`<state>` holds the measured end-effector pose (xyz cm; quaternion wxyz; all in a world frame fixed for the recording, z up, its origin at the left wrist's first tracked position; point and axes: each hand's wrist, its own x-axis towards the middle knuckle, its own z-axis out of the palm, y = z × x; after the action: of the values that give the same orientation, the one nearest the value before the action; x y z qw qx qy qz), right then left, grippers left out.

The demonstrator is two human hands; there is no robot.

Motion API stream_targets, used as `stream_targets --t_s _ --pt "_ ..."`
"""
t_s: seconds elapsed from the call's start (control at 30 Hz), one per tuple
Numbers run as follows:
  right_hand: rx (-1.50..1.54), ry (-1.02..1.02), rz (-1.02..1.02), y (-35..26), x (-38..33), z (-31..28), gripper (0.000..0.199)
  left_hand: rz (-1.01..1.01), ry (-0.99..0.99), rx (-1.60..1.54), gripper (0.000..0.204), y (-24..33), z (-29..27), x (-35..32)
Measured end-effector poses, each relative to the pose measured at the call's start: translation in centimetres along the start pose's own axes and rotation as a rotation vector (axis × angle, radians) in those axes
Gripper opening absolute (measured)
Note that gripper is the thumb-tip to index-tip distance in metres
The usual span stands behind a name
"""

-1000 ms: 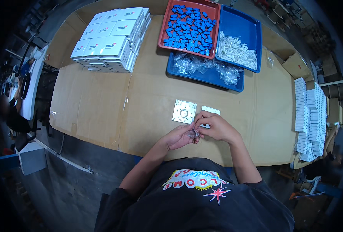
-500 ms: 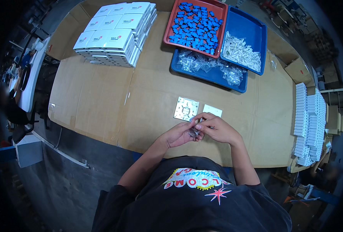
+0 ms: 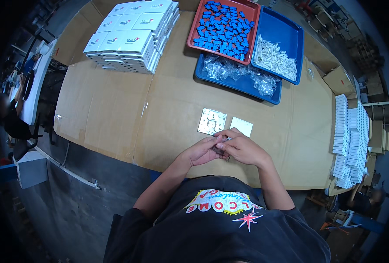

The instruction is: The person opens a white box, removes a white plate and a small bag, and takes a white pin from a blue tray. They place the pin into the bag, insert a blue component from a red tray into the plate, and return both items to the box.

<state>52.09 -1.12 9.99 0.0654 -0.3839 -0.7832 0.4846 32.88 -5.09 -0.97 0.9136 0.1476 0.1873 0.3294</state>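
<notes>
My left hand [image 3: 202, 151] and my right hand [image 3: 244, 150] meet over the near part of the table. Between their fingers is a small clear plastic bag [image 3: 220, 151], mostly covered by the fingers; whatever it may contain is hidden. Just beyond my fingertips lies a square white plate [image 3: 206, 126] with cut-outs and a raised middle. To its right rests a plain white square cover [image 3: 245, 126], its near left corner behind my right hand.
A red tray of blue plastic parts [image 3: 190, 40] overlaps a blue tray of clear bags [image 3: 197, 72]. Right of these, another blue tray [image 3: 298, 37] holds white slim pieces. White boxes [image 3: 135, 39] are stacked far left, more white stacks [image 3: 350, 136] at right. People work at both sides.
My hands have drawn closer together around the clear bag, covering more of it. My right hand has shifted slightly left. The plate and cover stay on the table.
</notes>
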Motion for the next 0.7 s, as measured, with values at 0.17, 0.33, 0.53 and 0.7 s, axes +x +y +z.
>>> stream_targets --t_s 0.17,0.33,0.53,0.7 --pt "-0.013 0.033 0.004 -0.5 0.1 -0.3 0.039 -0.003 -0.097 -0.055 0.043 -0.3 -1.0 0.1" --pt "-0.025 0.016 -0.002 -0.3 0.3 -0.1 0.036 -0.007 -0.100 -0.026 0.048 -0.5 -1.1 0.2" --pt "0.030 0.030 0.010 -0.4 0.8 -0.2 0.038 -0.005 -0.099 -0.050 0.034 -0.4 -1.3 0.4" --pt "0.008 0.022 -0.001 -0.4 0.9 -0.6 0.041 -0.036 -0.058 -0.070 0.032 0.0 -0.8 0.4"
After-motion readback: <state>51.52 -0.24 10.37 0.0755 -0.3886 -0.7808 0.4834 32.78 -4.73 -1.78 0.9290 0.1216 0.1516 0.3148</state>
